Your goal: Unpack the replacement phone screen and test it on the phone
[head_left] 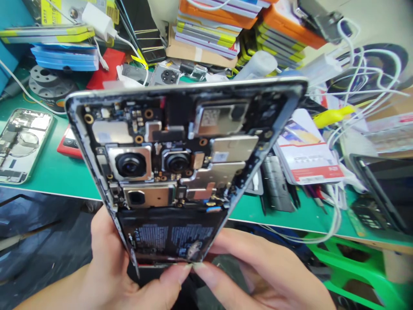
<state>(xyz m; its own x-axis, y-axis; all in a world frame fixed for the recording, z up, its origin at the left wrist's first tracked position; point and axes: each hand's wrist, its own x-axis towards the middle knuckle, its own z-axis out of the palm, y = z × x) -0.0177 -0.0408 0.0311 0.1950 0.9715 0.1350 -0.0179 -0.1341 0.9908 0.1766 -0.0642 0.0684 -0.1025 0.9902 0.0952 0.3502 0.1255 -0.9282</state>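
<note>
An opened smartphone [155, 189] fills the middle of the view, tilted up toward me, its back off and its camera modules and circuit board bare. Its black battery [151, 241] lies in the near half. My left hand [125, 267] is closed around the phone's lower left edge, thumb on the bottom rim. On the lower right side, my right hand [254, 267] grips the same phone, its thumb tip beside the left one at the bottom edge. Fingers behind the phone are hidden.
Across the green bench mat [67, 181] lie an opened phone shell [26, 144], a red-and-white package [312, 150] and tangled white cables [371, 73]. Stacked boxes [206, 34] stand at the back. A dark tablet-like screen [383, 185] leans at right, above a green stool [358, 275].
</note>
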